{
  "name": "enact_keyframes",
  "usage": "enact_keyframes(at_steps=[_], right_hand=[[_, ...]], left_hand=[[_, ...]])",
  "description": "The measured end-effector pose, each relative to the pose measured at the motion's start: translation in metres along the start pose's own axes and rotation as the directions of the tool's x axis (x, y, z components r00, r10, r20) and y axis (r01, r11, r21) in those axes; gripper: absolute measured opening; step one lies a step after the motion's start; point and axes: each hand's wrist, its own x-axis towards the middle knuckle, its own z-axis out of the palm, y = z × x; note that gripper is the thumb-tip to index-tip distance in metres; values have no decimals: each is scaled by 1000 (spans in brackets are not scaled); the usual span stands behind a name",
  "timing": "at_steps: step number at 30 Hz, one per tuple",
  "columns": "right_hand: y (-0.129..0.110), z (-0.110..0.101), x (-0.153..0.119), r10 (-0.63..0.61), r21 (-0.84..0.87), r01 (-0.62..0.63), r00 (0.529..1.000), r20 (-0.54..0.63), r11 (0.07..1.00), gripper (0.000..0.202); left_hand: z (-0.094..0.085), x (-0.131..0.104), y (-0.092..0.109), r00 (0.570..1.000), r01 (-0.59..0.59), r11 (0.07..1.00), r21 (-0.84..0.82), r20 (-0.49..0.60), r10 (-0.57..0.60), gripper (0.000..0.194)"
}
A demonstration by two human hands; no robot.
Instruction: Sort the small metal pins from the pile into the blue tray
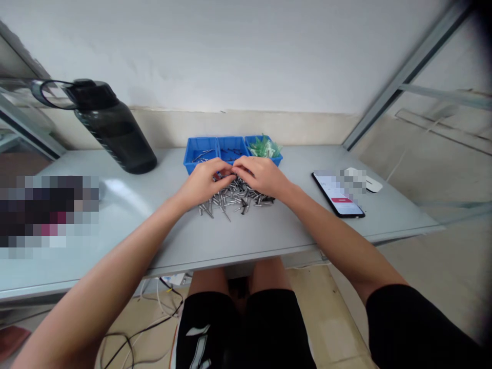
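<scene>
A pile of small metal fasteners (230,197), silver pins that look like rivets with some dark screws among them, lies on the grey table. Over its far part my left hand (205,180) and my right hand (261,177) meet at the fingertips. Both are closed in a pinch; whatever is between the fingers is too small to make out. Just behind them sits a row of blue bins. Some silver pins lie in the left bin (188,156), dark screws are in the middle bin (231,141), and green translucent plastic pieces (265,147) fill the right bin.
A dark water bottle (119,133) stands at the back left. On the right lie a phone (338,195) and a white object (367,180), perhaps a mouse. A blurred-out item (46,210) occupies the left side. Cables (154,318) hang below the table's front edge.
</scene>
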Motion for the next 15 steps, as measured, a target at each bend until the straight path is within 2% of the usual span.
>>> enact_keyframes(at_steps=[5, 12, 15], right_hand=[[-3, -2, 0, 20, 51, -18, 999, -47, 999, 26], [-2, 5, 0, 39, 110, -34, 998, -45, 993, 29], [-3, 5, 0, 44, 118, -39, 998, -46, 992, 28]], left_hand=[[3, 0, -2, 999, 28, 996, -84, -21, -30, 18], [3, 0, 0, 999, 41, 998, -40, 0, -42, 17], [3, 0, 0, 999, 38, 999, -37, -26, -39, 20]])
